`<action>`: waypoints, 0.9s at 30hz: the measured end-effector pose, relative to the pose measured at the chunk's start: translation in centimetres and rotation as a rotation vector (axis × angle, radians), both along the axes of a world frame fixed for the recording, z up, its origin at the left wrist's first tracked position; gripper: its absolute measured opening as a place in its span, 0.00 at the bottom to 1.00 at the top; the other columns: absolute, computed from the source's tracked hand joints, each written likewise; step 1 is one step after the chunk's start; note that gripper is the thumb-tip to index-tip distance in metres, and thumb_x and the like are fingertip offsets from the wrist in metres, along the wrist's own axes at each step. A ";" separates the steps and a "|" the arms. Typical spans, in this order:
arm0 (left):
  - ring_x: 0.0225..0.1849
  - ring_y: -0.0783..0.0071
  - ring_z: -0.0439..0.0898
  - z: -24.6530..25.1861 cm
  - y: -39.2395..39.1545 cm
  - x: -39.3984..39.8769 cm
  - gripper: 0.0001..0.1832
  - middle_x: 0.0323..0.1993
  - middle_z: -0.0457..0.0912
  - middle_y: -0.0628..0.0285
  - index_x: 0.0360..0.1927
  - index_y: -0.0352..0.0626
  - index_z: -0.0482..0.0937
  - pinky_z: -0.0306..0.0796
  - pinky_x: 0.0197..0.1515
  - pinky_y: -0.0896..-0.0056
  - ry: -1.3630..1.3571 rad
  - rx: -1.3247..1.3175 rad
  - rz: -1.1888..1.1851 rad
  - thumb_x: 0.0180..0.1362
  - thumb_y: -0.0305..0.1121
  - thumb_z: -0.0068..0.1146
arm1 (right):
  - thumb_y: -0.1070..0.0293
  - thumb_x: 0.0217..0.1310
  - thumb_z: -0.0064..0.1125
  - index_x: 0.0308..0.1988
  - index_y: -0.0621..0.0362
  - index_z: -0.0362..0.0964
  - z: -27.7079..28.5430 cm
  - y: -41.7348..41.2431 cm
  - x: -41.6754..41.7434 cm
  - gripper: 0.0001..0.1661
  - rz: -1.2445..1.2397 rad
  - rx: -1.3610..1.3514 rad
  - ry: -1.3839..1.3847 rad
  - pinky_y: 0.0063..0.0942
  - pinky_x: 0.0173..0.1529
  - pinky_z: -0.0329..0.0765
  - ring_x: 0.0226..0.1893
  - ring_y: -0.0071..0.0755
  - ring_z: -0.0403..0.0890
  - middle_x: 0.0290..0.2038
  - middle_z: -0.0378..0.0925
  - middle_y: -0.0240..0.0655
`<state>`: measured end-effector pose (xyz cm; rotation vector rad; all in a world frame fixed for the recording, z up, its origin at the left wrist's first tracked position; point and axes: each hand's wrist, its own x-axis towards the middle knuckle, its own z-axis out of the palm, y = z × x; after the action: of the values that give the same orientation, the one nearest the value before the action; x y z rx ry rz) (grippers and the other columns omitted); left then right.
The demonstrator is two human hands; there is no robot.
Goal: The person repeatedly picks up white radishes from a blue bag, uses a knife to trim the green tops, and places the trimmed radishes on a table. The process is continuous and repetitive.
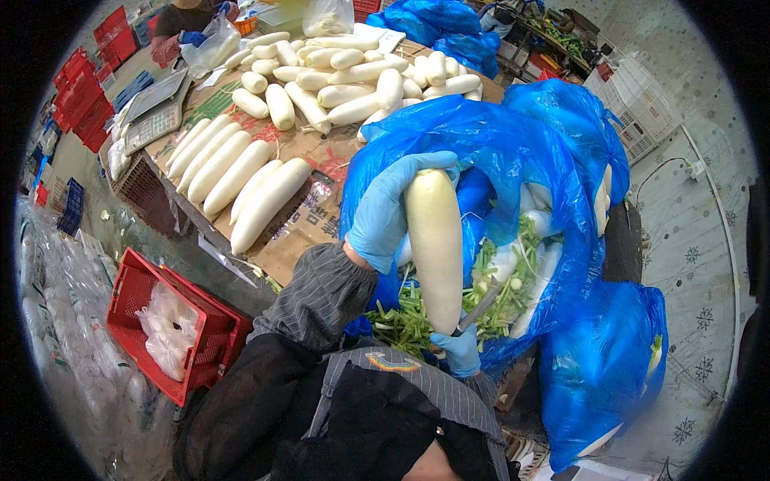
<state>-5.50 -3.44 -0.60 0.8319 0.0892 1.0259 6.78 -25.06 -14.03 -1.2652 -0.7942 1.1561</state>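
Note:
A large white daikon radish (436,252) stands nearly upright in front of me. My left hand (391,207), in a light blue glove, holds its upper end. At its lower end is my right hand (460,352), also gloved, gripping a knife whose blade (479,311) points up and to the right; the handle is mostly hidden. Behind and below lies an open blue plastic bag (541,150) with more daikons and cut green stalks (403,324). Several daikons (271,204) lie in a row on the cardboard-covered table, left of my hands.
A heap of daikons (343,75) covers the table's far part. A scale (153,114) sits at its left edge. Red crates (180,324) holding plastic bags stand lower left. Full blue bags (595,373) are at right. Across the table, a person handles a clear bag.

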 end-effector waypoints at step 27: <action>0.34 0.63 0.77 -11.7 2.1 -4.2 0.41 0.48 0.75 0.46 0.72 0.56 0.50 0.78 0.31 0.62 -0.481 -0.585 -0.653 0.62 0.65 0.44 | 0.63 0.66 0.57 0.59 0.64 0.69 4.1 1.0 -1.6 0.26 -0.343 -0.005 -0.280 0.14 0.24 0.62 0.20 0.11 0.64 0.31 0.77 0.26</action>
<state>-9.71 -1.30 -12.32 0.0424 -0.2694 0.5040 5.18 -24.05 -9.94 -1.5200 -0.7398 0.7156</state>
